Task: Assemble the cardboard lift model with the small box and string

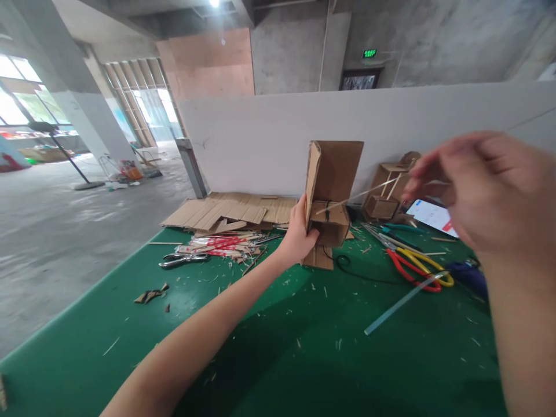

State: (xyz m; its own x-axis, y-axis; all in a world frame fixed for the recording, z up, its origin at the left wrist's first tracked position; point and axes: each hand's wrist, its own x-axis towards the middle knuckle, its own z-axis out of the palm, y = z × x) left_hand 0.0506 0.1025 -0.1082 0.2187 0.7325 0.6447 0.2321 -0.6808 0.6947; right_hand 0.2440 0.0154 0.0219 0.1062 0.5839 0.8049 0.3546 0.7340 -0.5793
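My left hand [299, 233] is closed around the left side of a cardboard model [336, 168], which has tall upright panels and a small box-like part low down. A dark band or cord [327, 211] crosses the top of that box part. Raised at the right, my right hand [490, 191] has its fingers pinched together and is slightly blurred. A thin pale stick [369, 191] runs from those fingers to the top of the box part. Whether its tip touches the cardboard, I cannot tell. Black cord [343, 263] lies curled on the table below the model.
The green table [269, 359] carries scissors [417, 266], a glue gun [469, 278] with a glue stick [403, 304], pliers [185, 259], wooden sticks [230, 246] and flat cardboard [217, 211]. Behind stand a wooden model [382, 194], a phone [432, 217] and a white partition [252, 145].
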